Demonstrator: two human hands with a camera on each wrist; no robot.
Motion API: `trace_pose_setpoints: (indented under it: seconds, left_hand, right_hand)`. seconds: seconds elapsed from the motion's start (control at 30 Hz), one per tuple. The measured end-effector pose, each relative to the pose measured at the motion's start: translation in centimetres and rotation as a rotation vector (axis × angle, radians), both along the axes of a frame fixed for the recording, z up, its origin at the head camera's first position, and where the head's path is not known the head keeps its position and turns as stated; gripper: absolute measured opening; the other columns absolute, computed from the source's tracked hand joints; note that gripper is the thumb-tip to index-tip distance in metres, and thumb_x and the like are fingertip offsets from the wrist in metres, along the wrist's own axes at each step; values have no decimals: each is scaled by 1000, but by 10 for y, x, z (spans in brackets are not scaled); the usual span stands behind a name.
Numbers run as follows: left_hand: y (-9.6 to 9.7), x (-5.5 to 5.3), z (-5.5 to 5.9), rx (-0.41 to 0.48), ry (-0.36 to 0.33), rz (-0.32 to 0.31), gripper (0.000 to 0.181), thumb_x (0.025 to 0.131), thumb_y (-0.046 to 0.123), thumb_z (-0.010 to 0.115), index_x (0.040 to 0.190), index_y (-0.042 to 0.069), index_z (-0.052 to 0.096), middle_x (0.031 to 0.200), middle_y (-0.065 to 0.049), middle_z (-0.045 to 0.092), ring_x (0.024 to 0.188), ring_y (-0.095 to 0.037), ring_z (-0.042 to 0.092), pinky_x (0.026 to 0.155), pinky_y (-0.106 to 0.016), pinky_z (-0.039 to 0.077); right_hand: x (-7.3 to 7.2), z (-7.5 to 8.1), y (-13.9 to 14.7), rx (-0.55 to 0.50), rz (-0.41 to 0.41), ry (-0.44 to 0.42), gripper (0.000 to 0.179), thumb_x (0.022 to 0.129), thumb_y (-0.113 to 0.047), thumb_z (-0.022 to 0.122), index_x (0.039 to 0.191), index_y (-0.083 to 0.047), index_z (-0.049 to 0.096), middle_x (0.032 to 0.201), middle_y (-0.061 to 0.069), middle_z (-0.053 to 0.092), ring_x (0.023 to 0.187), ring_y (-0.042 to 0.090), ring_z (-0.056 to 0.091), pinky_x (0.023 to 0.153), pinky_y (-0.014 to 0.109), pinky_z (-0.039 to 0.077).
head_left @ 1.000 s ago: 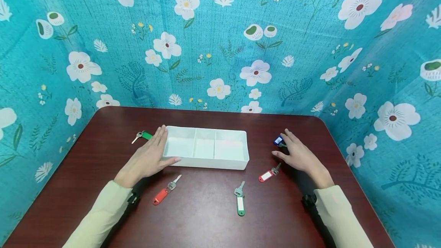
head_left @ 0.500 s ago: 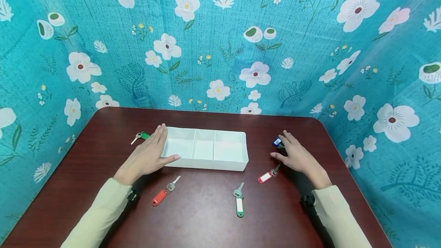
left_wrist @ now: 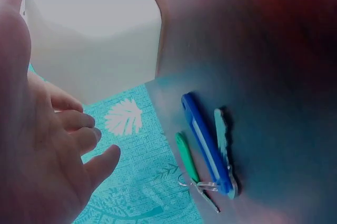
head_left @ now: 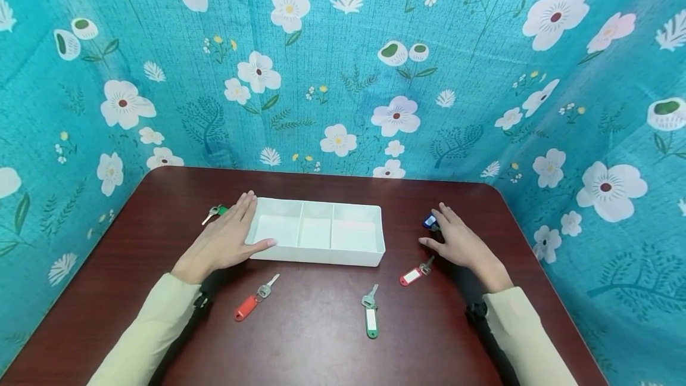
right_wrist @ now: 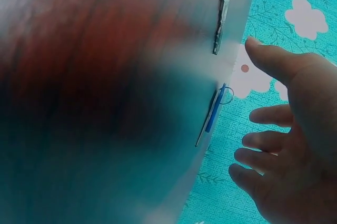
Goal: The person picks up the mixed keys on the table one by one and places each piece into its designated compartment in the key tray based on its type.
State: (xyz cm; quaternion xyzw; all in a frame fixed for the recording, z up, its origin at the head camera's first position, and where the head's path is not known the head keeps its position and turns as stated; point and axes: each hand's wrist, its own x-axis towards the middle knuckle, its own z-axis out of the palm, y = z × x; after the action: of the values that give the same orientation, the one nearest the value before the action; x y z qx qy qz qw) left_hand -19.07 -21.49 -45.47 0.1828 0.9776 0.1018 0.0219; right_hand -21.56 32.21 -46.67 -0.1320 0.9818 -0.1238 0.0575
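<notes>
My left hand (head_left: 222,237), its fingers straight, is at the left end of a white divided tray (head_left: 316,255), with the thumb by the front wall. Contact with the tray is hard to tell. Near that hand in the left wrist view lie a key with a green tag (left_wrist: 186,158) and a key with a blue tag (left_wrist: 202,137); the blue one is hidden in the head view. My right hand (head_left: 465,246) hovers with loosely spread fingers beside another blue-tagged key (head_left: 430,221), partly covered by it. Nothing is held in either hand.
A red-tagged key (head_left: 246,308) lies in front of the tray at left. Right of it are a green-tagged key (head_left: 371,322) and another red-tagged key (head_left: 411,277). A flowered blue cloth (head_left: 321,34) hangs around the dark red table (head_left: 300,350).
The head view has shifted very slightly. My left hand sits a touch farther left against the tray; the right hand, tray and keys keep their places.
</notes>
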Motion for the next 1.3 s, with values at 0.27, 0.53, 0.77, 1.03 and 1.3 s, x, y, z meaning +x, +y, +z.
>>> trace_pose_setpoints:
  seconds: [0.27,0.53,0.77,1.03,1.3]
  left_hand:
    - [-4,-4,1,-5,-19,-9,120,91,85,47,167,-1,11,178,-20,10,165,-40,12,131,-55,27]
    - [-5,-5,3,-7,19,-30,116,94,81,49,166,-4,18,176,-23,14,164,-43,15,131,-56,27]
    - [-4,-8,-2,6,19,-34,114,95,81,47,166,-3,17,177,-21,13,164,-42,16,130,-55,30]
    - [-1,-9,-10,-3,42,-36,112,96,80,45,166,-2,17,177,-20,13,165,-41,15,129,-54,33]
    - [-3,-8,-9,-33,67,-33,111,96,79,47,166,-3,19,176,-21,16,164,-42,17,131,-53,29]
  right_hand:
    - [0,-1,0,-28,-13,-23,93,99,-47,70,162,7,27,172,34,16,158,55,20,122,70,32]
    - [-3,-4,4,-31,-23,-41,98,100,-50,68,164,6,20,173,32,12,160,53,16,124,69,30]
    - [-4,-6,5,-27,-26,-57,99,100,-49,68,165,6,18,173,32,11,160,53,15,124,69,29]
    - [-4,-5,8,-31,-26,-68,98,100,-50,66,164,7,19,172,34,12,159,55,15,123,70,30]
    - [-10,-6,10,-33,-22,-71,94,103,-49,63,164,7,20,173,32,13,160,55,14,124,69,28]
